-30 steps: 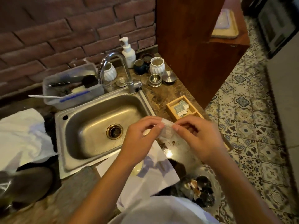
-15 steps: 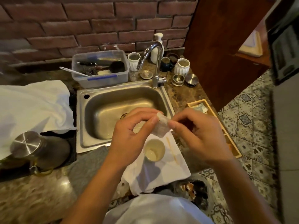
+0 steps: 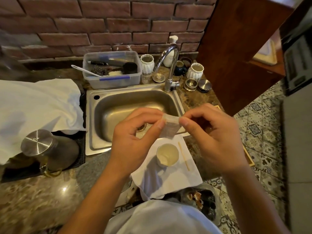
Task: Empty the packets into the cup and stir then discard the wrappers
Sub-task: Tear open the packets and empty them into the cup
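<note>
At the centre of the frame, just above the cup, both hands hold a small pale packet (image 3: 170, 126) between them. The left hand (image 3: 133, 141) pinches the packet's upper left corner between thumb and forefinger, its other fingers curled loosely inward; the right hand (image 3: 212, 137) pinches the upper right corner the same way, its remaining fingers bent over the palm. The packet is a translucent, whitish rectangle, slightly crumpled, with its top edge stretched between the two pinches and its body hanging down, so its long axis runs roughly top to bottom of the frame and its lower end points toward the cup. Whether the top is already torn cannot be told. The cup (image 3: 167, 155), a small pale paper one with a little light content at its bottom, stands upright just below the packet on a white napkin (image 3: 175, 178). A thin wooden stir stick (image 3: 184, 156) lies on the napkin just right of the cup, apart from it, running lengthwise from upper left to lower right. Behind the hands is a steel sink (image 3: 121, 105) with a curved tap (image 3: 170, 65) at its upper right. A clear plastic tub (image 3: 113, 70) of utensils sits above the sink, and a white cloth (image 3: 37, 102) covers the counter at the left.
</note>
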